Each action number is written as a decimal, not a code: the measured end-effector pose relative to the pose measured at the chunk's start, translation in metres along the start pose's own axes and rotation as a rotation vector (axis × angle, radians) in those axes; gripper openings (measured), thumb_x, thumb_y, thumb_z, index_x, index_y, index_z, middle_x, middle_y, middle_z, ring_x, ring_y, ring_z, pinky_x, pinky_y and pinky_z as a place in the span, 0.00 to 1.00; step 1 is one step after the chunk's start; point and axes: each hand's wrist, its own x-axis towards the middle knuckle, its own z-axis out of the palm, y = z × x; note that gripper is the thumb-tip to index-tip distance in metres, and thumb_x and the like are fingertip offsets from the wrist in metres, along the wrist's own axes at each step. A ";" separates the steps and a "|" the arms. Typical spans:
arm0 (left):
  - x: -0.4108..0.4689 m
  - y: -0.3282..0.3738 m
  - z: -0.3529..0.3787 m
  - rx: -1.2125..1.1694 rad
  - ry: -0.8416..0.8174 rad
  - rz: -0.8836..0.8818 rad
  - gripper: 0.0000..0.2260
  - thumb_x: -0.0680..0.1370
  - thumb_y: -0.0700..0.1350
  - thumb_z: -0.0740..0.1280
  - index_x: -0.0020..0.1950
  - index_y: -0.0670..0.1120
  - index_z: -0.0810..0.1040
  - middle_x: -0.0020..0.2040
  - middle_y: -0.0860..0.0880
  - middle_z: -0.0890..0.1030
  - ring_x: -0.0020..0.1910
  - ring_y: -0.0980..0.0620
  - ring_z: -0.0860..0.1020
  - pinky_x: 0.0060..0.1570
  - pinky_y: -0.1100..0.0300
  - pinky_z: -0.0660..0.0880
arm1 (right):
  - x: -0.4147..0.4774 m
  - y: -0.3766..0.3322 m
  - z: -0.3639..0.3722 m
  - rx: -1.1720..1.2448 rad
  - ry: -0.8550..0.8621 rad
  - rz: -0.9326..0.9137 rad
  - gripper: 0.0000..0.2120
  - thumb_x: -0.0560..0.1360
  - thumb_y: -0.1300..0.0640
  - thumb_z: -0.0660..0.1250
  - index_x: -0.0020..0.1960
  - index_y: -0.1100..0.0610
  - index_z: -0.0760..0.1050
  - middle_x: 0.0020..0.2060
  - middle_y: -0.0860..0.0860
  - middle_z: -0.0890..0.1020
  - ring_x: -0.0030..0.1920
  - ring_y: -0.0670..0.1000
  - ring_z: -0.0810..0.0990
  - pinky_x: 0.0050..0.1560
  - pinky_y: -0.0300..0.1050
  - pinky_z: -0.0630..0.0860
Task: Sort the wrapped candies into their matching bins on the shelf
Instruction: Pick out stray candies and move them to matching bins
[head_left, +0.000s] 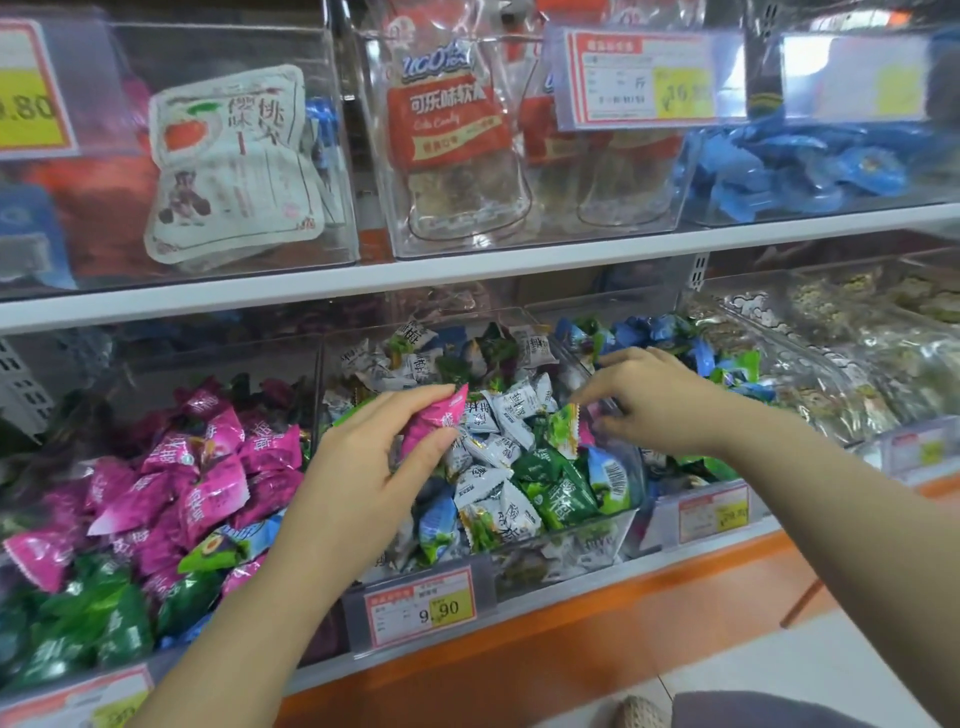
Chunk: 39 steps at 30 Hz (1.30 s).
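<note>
Meanwhile my left hand (374, 457) pinched a pink candy (434, 423) over the middle bin (550, 551); my right hand (649, 402) touched a green candy (563, 431) with curled fingertips, grip unclear.

white shelf board (467, 270) above, orange plinth (571, 639) below, pale tiled floor (779, 670).

The person is showing a left hand (371, 460) and right hand (657, 400) on bare forearms (244, 603), and is wearing greyish-purple fabric (769, 712) at five o'clock.
</note>
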 end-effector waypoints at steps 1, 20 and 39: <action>0.000 -0.001 -0.001 0.003 0.000 0.000 0.19 0.74 0.59 0.59 0.65 0.60 0.72 0.56 0.73 0.68 0.54 0.81 0.65 0.51 0.84 0.59 | 0.006 -0.001 -0.001 -0.068 -0.051 -0.025 0.12 0.76 0.54 0.64 0.59 0.48 0.77 0.58 0.48 0.78 0.71 0.53 0.61 0.72 0.60 0.52; -0.003 -0.002 -0.014 -0.001 0.042 -0.046 0.18 0.76 0.56 0.62 0.65 0.59 0.73 0.55 0.74 0.67 0.52 0.83 0.64 0.50 0.86 0.58 | 0.000 0.004 -0.017 0.232 0.257 -0.117 0.04 0.73 0.56 0.71 0.40 0.50 0.79 0.35 0.39 0.78 0.39 0.37 0.76 0.40 0.28 0.68; -0.032 -0.012 -0.071 -0.302 0.105 -0.306 0.25 0.65 0.63 0.66 0.61 0.67 0.67 0.57 0.72 0.69 0.49 0.81 0.68 0.47 0.75 0.70 | 0.008 -0.182 0.014 1.402 0.286 -0.057 0.03 0.74 0.65 0.68 0.43 0.59 0.77 0.34 0.53 0.80 0.29 0.42 0.79 0.32 0.33 0.75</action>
